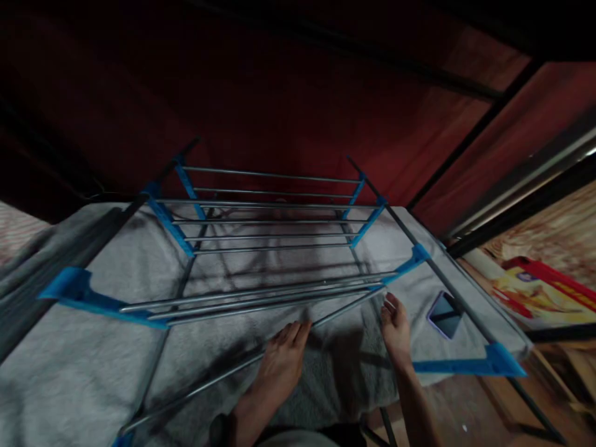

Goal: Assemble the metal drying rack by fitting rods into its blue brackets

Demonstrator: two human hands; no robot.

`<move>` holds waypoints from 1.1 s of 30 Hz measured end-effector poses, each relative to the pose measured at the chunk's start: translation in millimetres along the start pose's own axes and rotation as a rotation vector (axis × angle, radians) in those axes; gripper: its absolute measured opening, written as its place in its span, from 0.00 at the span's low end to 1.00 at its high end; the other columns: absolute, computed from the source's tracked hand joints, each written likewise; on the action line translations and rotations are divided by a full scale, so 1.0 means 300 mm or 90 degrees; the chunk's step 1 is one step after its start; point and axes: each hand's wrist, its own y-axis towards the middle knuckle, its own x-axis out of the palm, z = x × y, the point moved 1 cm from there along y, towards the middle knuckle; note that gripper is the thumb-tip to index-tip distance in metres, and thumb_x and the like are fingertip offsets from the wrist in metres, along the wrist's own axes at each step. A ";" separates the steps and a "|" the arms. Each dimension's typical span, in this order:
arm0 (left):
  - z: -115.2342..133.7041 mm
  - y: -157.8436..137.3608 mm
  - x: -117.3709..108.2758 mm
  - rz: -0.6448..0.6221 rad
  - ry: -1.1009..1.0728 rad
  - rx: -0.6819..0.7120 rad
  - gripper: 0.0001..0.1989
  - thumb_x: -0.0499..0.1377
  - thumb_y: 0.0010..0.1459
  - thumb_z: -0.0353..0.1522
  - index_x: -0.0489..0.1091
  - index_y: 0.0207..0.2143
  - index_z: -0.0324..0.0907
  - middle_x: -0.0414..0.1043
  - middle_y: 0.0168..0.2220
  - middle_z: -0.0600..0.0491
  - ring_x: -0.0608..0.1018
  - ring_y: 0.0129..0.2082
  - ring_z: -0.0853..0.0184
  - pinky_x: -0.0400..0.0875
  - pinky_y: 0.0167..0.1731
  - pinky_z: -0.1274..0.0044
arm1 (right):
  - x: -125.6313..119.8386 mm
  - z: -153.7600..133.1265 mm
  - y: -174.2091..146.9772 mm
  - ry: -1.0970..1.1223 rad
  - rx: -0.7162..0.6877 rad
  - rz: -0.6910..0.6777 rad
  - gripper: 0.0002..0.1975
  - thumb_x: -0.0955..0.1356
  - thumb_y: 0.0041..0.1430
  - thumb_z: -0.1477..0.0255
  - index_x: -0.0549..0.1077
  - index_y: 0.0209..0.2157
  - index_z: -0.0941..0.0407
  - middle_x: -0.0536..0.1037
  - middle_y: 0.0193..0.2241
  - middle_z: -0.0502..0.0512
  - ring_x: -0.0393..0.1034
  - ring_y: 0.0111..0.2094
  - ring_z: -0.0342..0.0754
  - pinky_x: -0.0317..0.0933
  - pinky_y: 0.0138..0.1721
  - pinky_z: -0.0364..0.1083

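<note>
A thin metal tube (pixel 218 376) runs slantwise across the near side of a rack of grey rods and blue plastic brackets. My left hand (pixel 284 354) is closed around the middle of this tube. The tube's left end lies by a blue piece at the bottom left, and its right end rises toward a blue bracket (pixel 405 271). Just beside that right end is my right hand (pixel 395 323), its fingers loosely bent and apart, with nothing seen in them. Several metal rods (pixel 274 292) span the rack above my hands, between the right bracket and the left blue bracket (pixel 88 295).
The rack stands on a grey cloth (pixel 116 248). A phone (pixel 444 315) lies right of my right hand, near another blue bracket (pixel 465 366). Farther right is a red and yellow box (pixel 544 292). A dark red curtain (pixel 279 105) hangs behind.
</note>
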 end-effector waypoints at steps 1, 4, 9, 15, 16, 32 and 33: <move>0.006 0.000 -0.011 0.023 0.002 0.005 0.37 0.46 0.60 0.15 0.69 0.67 0.47 0.80 0.57 0.52 0.80 0.56 0.65 0.74 0.58 0.75 | 0.003 -0.002 -0.010 0.004 -0.009 -0.003 0.30 0.68 0.62 0.51 0.69 0.60 0.53 0.74 0.61 0.66 0.73 0.57 0.58 0.67 0.60 0.62; 0.019 0.002 -0.045 0.092 0.012 0.031 0.34 0.47 0.62 0.16 0.71 0.65 0.45 0.81 0.54 0.52 0.82 0.52 0.64 0.75 0.56 0.75 | 0.018 -0.032 -0.028 0.013 -0.041 0.005 0.28 0.68 0.63 0.53 0.70 0.59 0.53 0.76 0.58 0.64 0.75 0.54 0.56 0.70 0.57 0.60; 0.021 0.033 -0.135 0.215 0.062 0.118 0.32 0.49 0.61 0.17 0.69 0.65 0.41 0.81 0.52 0.46 0.83 0.48 0.63 0.78 0.51 0.73 | 0.037 -0.103 -0.022 0.042 -0.050 0.010 0.29 0.67 0.64 0.53 0.70 0.62 0.52 0.75 0.59 0.64 0.73 0.56 0.56 0.68 0.58 0.59; 0.067 0.125 -0.235 0.253 0.115 0.150 0.32 0.50 0.59 0.17 0.71 0.63 0.37 0.81 0.52 0.44 0.83 0.50 0.60 0.79 0.51 0.70 | 0.012 -0.177 0.057 0.043 -0.092 0.099 0.33 0.67 0.64 0.54 0.66 0.67 0.52 0.70 0.64 0.66 0.70 0.60 0.58 0.65 0.62 0.62; 0.076 0.138 -0.244 0.247 0.121 0.149 0.32 0.50 0.59 0.16 0.71 0.64 0.37 0.81 0.52 0.43 0.83 0.51 0.60 0.79 0.51 0.70 | 0.005 -0.188 0.077 0.043 -0.100 0.114 0.33 0.67 0.64 0.54 0.65 0.67 0.52 0.69 0.65 0.67 0.69 0.61 0.59 0.65 0.62 0.62; 0.068 0.212 -0.288 0.228 0.136 0.193 0.33 0.50 0.58 0.15 0.72 0.64 0.38 0.82 0.51 0.44 0.83 0.50 0.59 0.78 0.52 0.69 | 0.016 -0.265 0.258 0.090 -0.164 0.103 0.33 0.69 0.64 0.55 0.69 0.65 0.55 0.76 0.62 0.67 0.72 0.62 0.59 0.62 0.67 0.61; 0.066 0.217 -0.293 0.232 0.135 0.195 0.33 0.51 0.58 0.15 0.72 0.64 0.38 0.82 0.51 0.44 0.83 0.49 0.59 0.78 0.52 0.68 | 0.013 -0.262 0.263 0.086 -0.165 0.102 0.33 0.69 0.64 0.54 0.69 0.65 0.55 0.76 0.61 0.67 0.72 0.61 0.59 0.62 0.66 0.62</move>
